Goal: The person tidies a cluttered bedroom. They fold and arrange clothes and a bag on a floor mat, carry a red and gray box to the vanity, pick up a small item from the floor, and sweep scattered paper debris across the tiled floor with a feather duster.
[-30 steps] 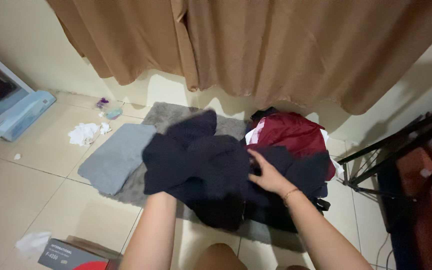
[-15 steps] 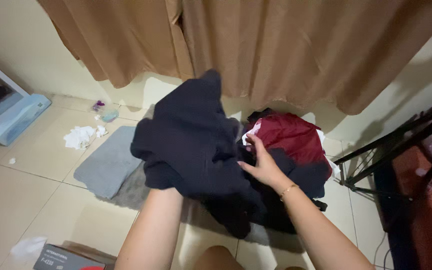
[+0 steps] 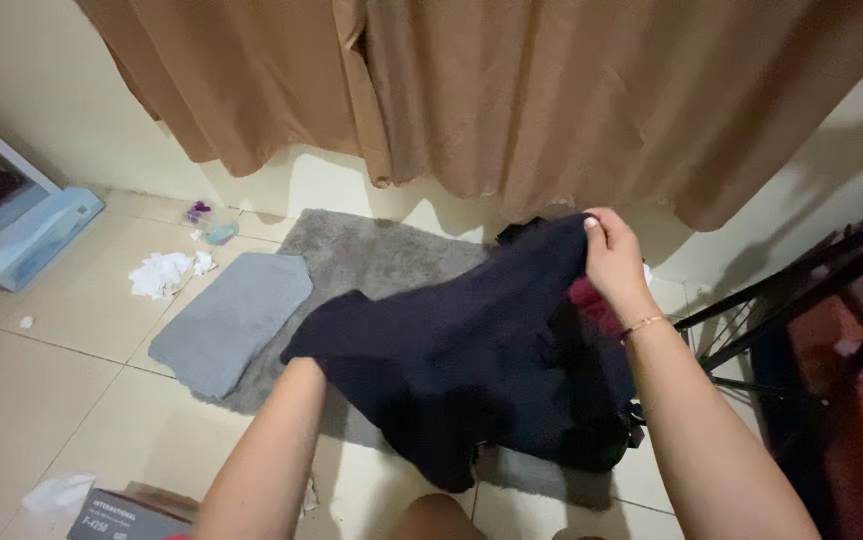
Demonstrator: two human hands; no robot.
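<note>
1. Blue box (image 3: 37, 238) and white tissue (image 3: 160, 273) on the tiled floor (image 3: 42, 390), far left.
2. Folded grey cloth (image 3: 230, 320) on grey rug (image 3: 372, 262).
3. Left hand (image 3: 310, 362) hidden under dark garment (image 3: 472, 350); grip not visible.
4. Garment stretched above rug.
5. Right hand (image 3: 612, 255) raised, pinching garment's upper edge.

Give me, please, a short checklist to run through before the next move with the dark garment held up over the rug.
1. Right hand pinching the dark garment at its upper edge: ok.
2. Left hand grip: cannot tell, the fingers are hidden under the cloth.
3. Garment spread flat between the hands: not ok, it sags and bunches.
4. Garment off the clothes pile: not ok, its lower part drapes over it.
5. Folded grey cloth lies apart on the left: ok.
6. Bare grey rug behind the garment: ok.
</note>
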